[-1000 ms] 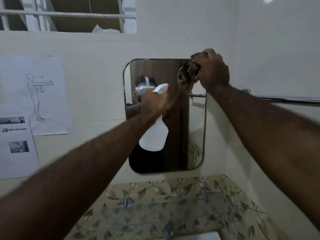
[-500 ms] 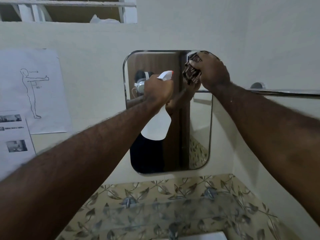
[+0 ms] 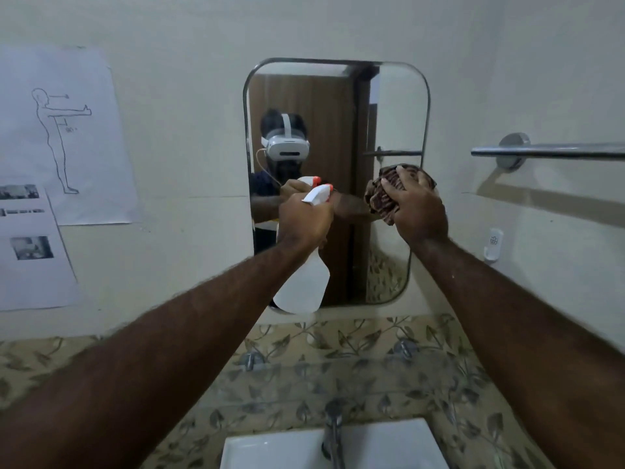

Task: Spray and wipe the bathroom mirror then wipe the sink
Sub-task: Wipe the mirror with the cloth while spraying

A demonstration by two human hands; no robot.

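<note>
We see the mirror [image 3: 338, 106] fixed to the pale wall above the sink [image 3: 294, 448], its rounded frame upright; the sink's white basin shows at the bottom edge of the view, with the tap [image 3: 333, 431] rising at its back rim. Our left hand [image 3: 304, 221] is clenched around the neck of the white spray bottle [image 3: 302, 286], whose orange-tipped nozzle points toward the glass; the bottle's body hangs below the fist, in front of the mirror's lower part. Our right hand [image 3: 416, 211] is grasping a bunched brown patterned cloth [image 3: 382, 198], fingers spread over it; the cloth sits at the mirror's right edge, about halfway up, and appears pressed to the glass, though we cannot tell the contact for certain. The two hands are near each other but apart. In the glass we see the reflection of a person wearing a white headset, and of the bottle. A leaf-patterned tile band [image 3: 372, 336] runs along the wall between mirror and sink; a chrome towel bar [image 3: 548, 151] is mounted on the wall to the right; printed sheets [image 3: 57, 137] with a standing figure drawing hang on the wall at left.
</note>
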